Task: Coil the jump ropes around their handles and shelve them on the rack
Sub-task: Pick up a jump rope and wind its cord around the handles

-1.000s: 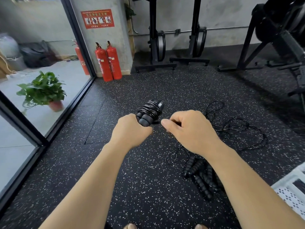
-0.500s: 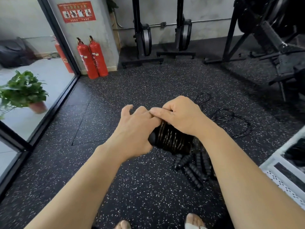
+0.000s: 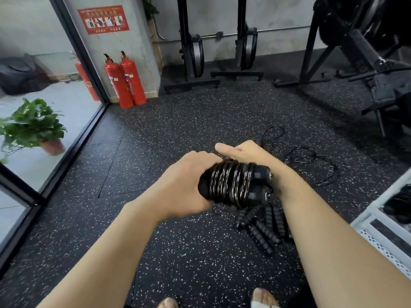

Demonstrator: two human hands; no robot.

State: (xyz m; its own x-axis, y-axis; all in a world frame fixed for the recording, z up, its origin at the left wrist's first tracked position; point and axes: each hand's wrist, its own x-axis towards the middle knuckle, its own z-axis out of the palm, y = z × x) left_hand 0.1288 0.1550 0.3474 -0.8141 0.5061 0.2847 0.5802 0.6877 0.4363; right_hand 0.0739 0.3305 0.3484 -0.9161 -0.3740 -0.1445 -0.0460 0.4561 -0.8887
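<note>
Jump rope (image 3: 233, 185) above loose handles (image 3: 262, 228) near rack (image 3: 378, 247)

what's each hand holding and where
The left hand grips the coiled jump rope by the bare end of its paired handles. The right hand lies over the coils' far side; its fingers are hidden, so its grip cannot be told.

I see floor (image 3: 200, 121) black, white speckles all over. Coiled rope (image 3: 231, 183) glossy black, pale glints. Loose handles (image 3: 262, 230) matte black. Extinguishers (image 3: 125, 81) red, wall sign (image 3: 103, 18) red. Plant (image 3: 33, 123) green, pot (image 3: 53, 146) pinkish. Rack (image 3: 378, 245) white, dotted perforation along edge.
</note>
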